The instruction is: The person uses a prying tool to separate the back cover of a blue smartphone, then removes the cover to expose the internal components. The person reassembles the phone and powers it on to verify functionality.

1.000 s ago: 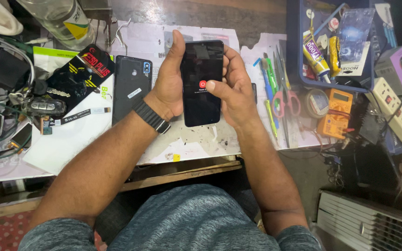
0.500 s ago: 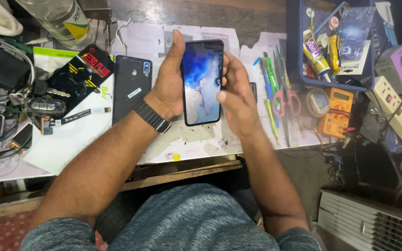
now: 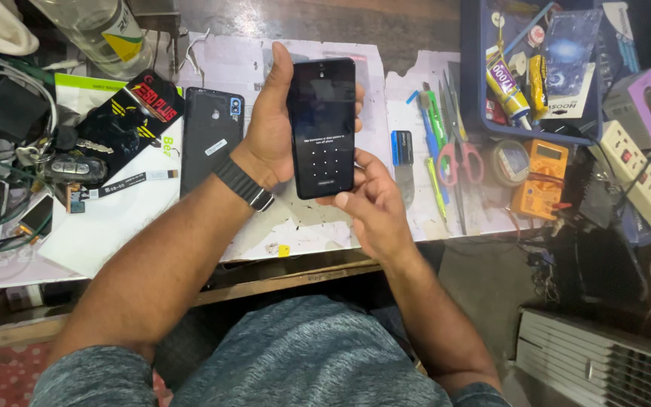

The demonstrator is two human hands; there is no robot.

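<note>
A black smartphone (image 3: 322,124) is held upright over the workbench, its dark screen showing a grid of dots. My left hand (image 3: 269,128), with a dark watch band on the wrist, grips it from behind along the left edge. My right hand (image 3: 371,203) supports the phone's lower end, thumb by the bottom right corner. A second black phone (image 3: 211,139) lies back up on the bench left of my left wrist.
A blue tray (image 3: 472,83) of glue tubes and tools stands at the back right. Nearby lie scissors (image 3: 457,154), an orange multimeter (image 3: 540,177) and a white power strip (image 3: 649,192). Cables, keys and a plastic bottle (image 3: 96,30) crowd the left.
The phone's screen went from a red button on black, to a bright blue picture, to a dark dot-pattern screen. My right hand slid from the screen down to the phone's bottom end.
</note>
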